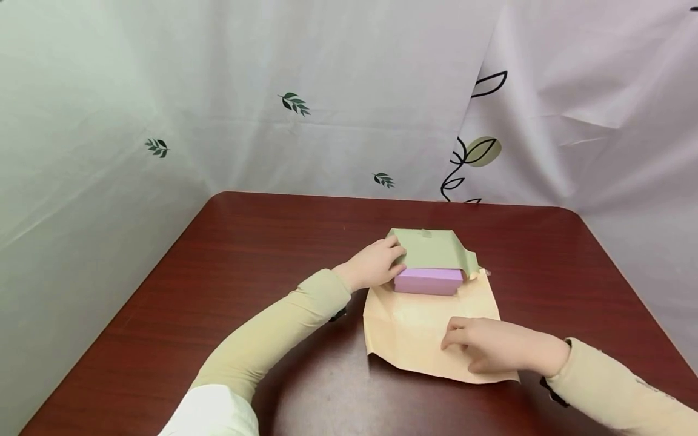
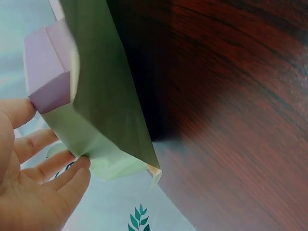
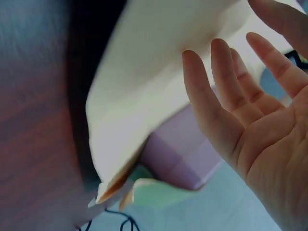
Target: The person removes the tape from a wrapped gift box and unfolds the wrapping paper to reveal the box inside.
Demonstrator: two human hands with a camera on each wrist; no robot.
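Observation:
A lilac box [image 1: 428, 282] sits on a sheet of wrapping paper [image 1: 417, 330], cream on its inner face. The paper's green side [image 1: 431, 248] is folded over the box's top and far part, with a small strip like clear tape on it. My left hand [image 1: 376, 263] rests at the box's left edge. In the left wrist view its fingertips touch the green paper, and the thumb lies by the lilac corner [image 2: 53, 94]. My right hand [image 1: 493, 344] is over the near right part of the cream sheet, fingers loosely bent, holding nothing.
The dark red wooden table [image 1: 218, 290] lies under the paper and spreads out on both sides. A pale curtain [image 1: 349, 72] with leaf prints hangs behind it. A bit of clear tape [image 1: 487, 272] sticks out at the paper's right edge.

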